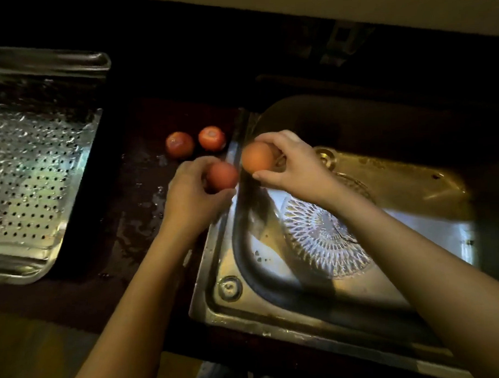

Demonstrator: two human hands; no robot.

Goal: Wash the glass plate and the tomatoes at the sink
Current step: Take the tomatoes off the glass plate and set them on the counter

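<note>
My left hand [190, 191] grips a red tomato [223, 176] just left of the sink's rim. My right hand [294, 161] holds a paler orange tomato [257, 157] over the left edge of the steel sink [275, 318]. Two more red tomatoes [179, 144] [211, 137] lie on the wet dark counter behind my left hand. A patterned glass plate [315, 240] lies flat on the sink's floor, partly under my right forearm.
A perforated steel tray [30, 182] sits on the counter at far left. The dark counter [125, 221] between tray and sink is wet. A round plug [230, 288] sits on the sink's front left corner. The back of the counter is in shadow.
</note>
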